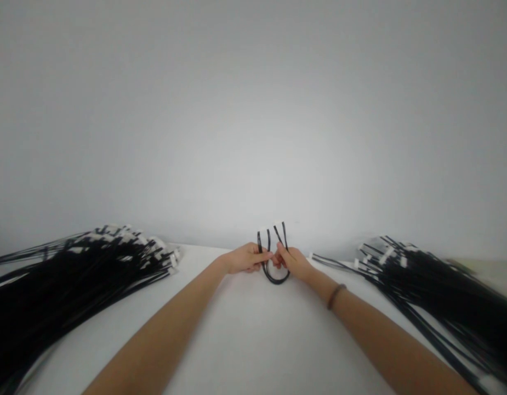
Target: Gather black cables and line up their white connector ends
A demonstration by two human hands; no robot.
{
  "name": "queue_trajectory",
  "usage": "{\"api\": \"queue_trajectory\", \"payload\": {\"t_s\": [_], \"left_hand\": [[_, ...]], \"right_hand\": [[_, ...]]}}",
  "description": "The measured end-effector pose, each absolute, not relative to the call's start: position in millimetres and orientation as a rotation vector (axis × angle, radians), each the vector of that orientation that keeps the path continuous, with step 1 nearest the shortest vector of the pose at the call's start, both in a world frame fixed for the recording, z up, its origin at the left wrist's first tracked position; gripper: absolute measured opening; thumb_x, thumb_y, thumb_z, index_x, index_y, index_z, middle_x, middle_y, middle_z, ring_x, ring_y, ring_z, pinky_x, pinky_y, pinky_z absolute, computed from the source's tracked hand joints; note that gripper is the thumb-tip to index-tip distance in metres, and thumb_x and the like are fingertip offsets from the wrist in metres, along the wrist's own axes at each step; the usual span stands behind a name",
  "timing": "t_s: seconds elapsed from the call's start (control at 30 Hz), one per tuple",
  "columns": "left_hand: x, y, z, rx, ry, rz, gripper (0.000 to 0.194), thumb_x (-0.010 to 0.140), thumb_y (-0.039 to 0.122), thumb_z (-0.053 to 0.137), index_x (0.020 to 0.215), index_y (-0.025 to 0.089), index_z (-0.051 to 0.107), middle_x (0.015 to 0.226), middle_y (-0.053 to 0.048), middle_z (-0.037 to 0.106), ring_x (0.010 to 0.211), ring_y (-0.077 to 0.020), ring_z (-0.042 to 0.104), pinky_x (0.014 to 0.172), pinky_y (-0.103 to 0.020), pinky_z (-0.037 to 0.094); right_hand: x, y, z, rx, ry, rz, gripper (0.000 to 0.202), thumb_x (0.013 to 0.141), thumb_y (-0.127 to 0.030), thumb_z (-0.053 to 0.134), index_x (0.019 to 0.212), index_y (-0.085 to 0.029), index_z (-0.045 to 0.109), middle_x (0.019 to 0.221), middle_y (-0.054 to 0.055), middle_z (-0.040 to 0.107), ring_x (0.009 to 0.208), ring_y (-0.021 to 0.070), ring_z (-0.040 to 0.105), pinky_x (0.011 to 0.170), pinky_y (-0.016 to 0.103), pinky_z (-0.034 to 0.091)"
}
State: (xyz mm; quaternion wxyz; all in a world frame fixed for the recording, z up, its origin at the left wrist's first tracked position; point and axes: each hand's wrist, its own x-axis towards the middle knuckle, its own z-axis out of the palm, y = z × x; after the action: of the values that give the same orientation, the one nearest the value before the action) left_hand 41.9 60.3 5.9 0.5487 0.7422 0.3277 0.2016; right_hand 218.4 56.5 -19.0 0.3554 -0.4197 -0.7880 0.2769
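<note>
White worktop [237, 340] meets pale wall [253, 109]; left hand [247, 258] and right hand [294, 263] pinch a looped black cable [277, 282], ends blurred; cable heaps [72, 280] run beyond my view.

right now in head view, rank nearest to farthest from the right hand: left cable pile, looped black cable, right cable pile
1. Looped black cable: held by the right hand
2. Right cable pile: on its right
3. Left cable pile: far left, past the left hand
</note>
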Motion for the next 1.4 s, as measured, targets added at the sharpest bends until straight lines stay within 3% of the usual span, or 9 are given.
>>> {"api": "queue_trajectory", "payload": {"t_s": [0.2, 0.33, 0.67, 1.4], "left_hand": [[39.9, 61.1, 4.1, 1.748, 0.85, 0.518, 0.046, 0.066, 0.049, 0.051, 0.089, 0.01, 0.061, 0.042, 0.001, 0.047, 0.038, -0.0066, 0.04, 0.04, -0.019, 0.029], [38.8, 61.9, 2.2, 1.726, 0.876, 0.536, 0.046, 0.064, 0.049, 0.053, 0.087, 0.01, 0.061, 0.046, -0.001, 0.052, 0.041, -0.0082, 0.046, 0.044, -0.021, 0.034], [37.5, 63.6, 0.6, 1.675, 0.838, 0.572, 0.039, 0.06, 0.041, 0.061, 0.083, 0.01, 0.061, 0.054, -0.002, 0.055, 0.047, -0.0089, 0.049, 0.049, -0.023, 0.039], [39.4, 61.7, 1.5, 1.685, 0.855, 0.58, 0.037, 0.062, 0.044, 0.058, 0.075, 0.01, 0.06, 0.049, -0.001, 0.053, 0.044, -0.0086, 0.047, 0.047, -0.022, 0.037]], "right_hand": [[218.2, 58.1, -20.2, -1.078, -2.048, 0.726, 0.063, 0.081, -0.053, 0.013, 0.061, -0.013, 0.059, 0.055, 0.004, 0.056, 0.054, 0.0098, 0.051, 0.058, 0.02, 0.038], [217.9, 58.5, -20.7, -1.095, -2.048, 0.731, 0.064, 0.081, -0.053, 0.013, 0.062, -0.013, 0.059, 0.056, 0.004, 0.057, 0.054, 0.0098, 0.051, 0.057, 0.02, 0.038], [218.8, 60.0, -22.6, -1.083, -2.043, 0.71, 0.064, 0.081, -0.053, 0.013, 0.06, -0.013, 0.059, 0.054, 0.003, 0.055, 0.052, 0.0095, 0.049, 0.057, 0.021, 0.037], [218.6, 59.2, -21.5, -1.122, -2.061, 0.685, 0.064, 0.081, -0.052, 0.012, 0.061, -0.013, 0.059, 0.054, 0.003, 0.056, 0.053, 0.0097, 0.05, 0.058, 0.021, 0.037]]}}
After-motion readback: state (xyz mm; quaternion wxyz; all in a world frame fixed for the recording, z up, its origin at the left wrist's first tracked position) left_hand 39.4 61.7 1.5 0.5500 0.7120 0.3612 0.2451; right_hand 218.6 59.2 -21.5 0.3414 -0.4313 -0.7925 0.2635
